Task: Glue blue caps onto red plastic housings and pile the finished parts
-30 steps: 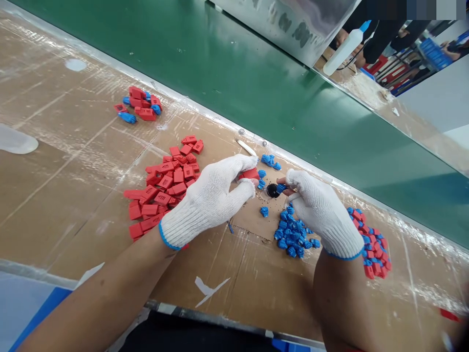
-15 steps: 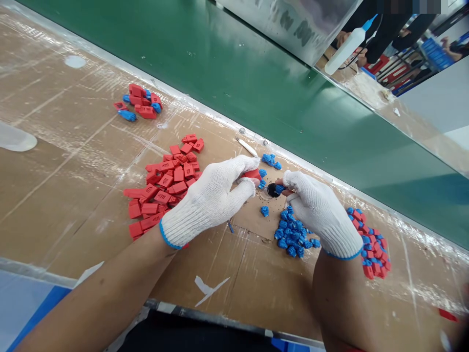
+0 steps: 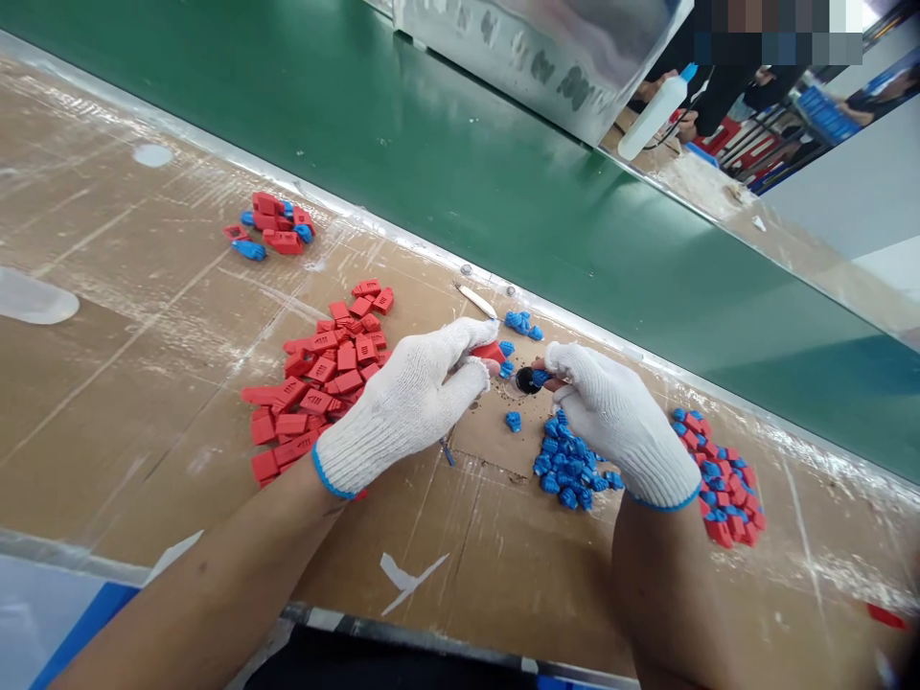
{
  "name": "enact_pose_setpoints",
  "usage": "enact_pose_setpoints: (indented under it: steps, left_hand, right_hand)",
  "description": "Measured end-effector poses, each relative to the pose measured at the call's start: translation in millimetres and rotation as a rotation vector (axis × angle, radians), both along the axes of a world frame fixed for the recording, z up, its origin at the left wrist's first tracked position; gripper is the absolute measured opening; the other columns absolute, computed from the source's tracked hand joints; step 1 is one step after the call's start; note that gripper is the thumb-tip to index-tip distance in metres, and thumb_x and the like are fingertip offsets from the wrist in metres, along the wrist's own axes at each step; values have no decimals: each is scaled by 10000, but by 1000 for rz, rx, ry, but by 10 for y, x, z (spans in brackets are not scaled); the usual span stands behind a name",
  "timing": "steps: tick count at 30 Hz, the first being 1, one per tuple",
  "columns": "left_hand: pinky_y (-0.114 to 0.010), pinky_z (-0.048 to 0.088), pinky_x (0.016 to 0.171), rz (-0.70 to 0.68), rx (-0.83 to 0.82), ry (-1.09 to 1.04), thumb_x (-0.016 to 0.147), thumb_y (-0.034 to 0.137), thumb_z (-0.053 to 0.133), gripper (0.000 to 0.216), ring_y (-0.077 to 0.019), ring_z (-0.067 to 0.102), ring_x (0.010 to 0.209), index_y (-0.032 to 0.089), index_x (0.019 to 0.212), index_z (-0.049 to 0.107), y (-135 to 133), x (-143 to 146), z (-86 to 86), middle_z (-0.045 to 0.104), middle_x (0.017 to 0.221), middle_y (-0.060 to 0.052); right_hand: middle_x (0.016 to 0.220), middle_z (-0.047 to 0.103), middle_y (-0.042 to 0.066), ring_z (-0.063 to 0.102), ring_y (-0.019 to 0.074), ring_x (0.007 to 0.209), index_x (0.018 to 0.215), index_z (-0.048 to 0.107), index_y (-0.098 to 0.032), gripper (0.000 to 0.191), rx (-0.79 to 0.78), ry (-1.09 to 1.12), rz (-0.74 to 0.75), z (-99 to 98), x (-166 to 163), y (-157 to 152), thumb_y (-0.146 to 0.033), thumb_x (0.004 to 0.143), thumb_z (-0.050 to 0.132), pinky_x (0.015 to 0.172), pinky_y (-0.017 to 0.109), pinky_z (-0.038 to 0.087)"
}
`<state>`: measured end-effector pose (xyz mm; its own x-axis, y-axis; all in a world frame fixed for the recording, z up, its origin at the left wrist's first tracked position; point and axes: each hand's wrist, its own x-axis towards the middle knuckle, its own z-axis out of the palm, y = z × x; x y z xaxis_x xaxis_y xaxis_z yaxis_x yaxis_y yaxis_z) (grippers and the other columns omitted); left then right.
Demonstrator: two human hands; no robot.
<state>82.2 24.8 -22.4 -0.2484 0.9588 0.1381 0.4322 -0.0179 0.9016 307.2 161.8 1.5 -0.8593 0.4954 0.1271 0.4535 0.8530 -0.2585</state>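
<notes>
My left hand (image 3: 413, 395), in a white knit glove with bare fingertips, pinches a red plastic piece (image 3: 490, 353) with slots like those in the pile. Two small blue pieces (image 3: 507, 368) lie just beyond it. My right hand (image 3: 622, 417), gloved the same way, holds a ridged blue plastic piece (image 3: 540, 378) between thumb and fingers. That piece is at a small round black-filled dish (image 3: 526, 382); whether it touches the black contents I cannot tell. Under my right hand spreads a pile of blue pieces (image 3: 567, 467). Left of my left hand lies a pile of red pieces (image 3: 316, 379).
Joined red and blue pieces form a cluster (image 3: 725, 484) at right and a smaller one (image 3: 277, 225) at far left. A white-handled pointed tool (image 3: 477, 301) lies near the green belt (image 3: 287, 105). People work beyond, beside a white bottle (image 3: 654, 117).
The view has shifted slightly. Both hands keep their grips and stay almost in place, the blue piece still at the black-filled dish.
</notes>
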Motion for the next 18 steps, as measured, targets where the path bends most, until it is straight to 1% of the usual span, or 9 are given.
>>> enact_pose_setpoints:
  steps: [2,5,8,11,13,15,18]
  left_hand:
    - [-312,530,703,1,8,2,1032,249,573,325,-160,676,739,184,1317,714,0,-4,-16,761,887,-8]
    - [-314,539,710,4,17,16,1030,259,577,319,-174,708,786,188,1306,721,1,-6,-35,803,984,-34]
    - [-308,554,725,3,11,16,1023,249,583,325,-177,727,802,183,1309,722,3,-2,-38,817,1012,-35]
    - [-315,589,792,7,13,11,1015,232,585,346,-185,750,835,175,1326,724,2,0,-17,828,1027,-40]
    - [-336,609,862,21,20,13,1009,214,577,363,-204,773,906,167,1336,729,1,0,0,836,1064,-59]
    - [-361,618,918,34,13,8,1001,198,566,376,-220,782,968,161,1336,734,1,5,8,837,1094,-74]
    - [-397,620,966,29,-10,-34,988,215,593,344,-235,786,1008,171,1291,750,-2,30,-3,834,1139,-81]
  right_hand:
    - [902,734,38,654,213,772,1052,647,-252,336,21,-14,8,0,-10,-3,-45,822,515,689,315,447]
    - [881,723,22,645,204,771,1058,644,-262,371,17,-32,3,-3,-14,-6,-22,807,512,679,298,416]
    - [880,718,19,640,200,770,1051,644,-258,374,3,-61,-5,-6,-22,-12,-18,796,512,697,300,423]
    - [895,729,23,653,202,789,1053,649,-253,383,-36,-57,-22,-7,-23,-12,-17,785,509,717,310,448]
    - [894,736,21,671,209,803,1041,653,-256,356,-98,25,-45,3,-1,-7,-31,794,531,721,322,479]
    - [897,744,10,690,211,804,1007,641,-268,287,-166,157,-73,38,42,-5,-58,830,558,715,336,519]
    - [965,767,-3,717,199,807,967,568,-288,189,-193,340,-115,143,110,-43,-110,911,594,703,353,573]
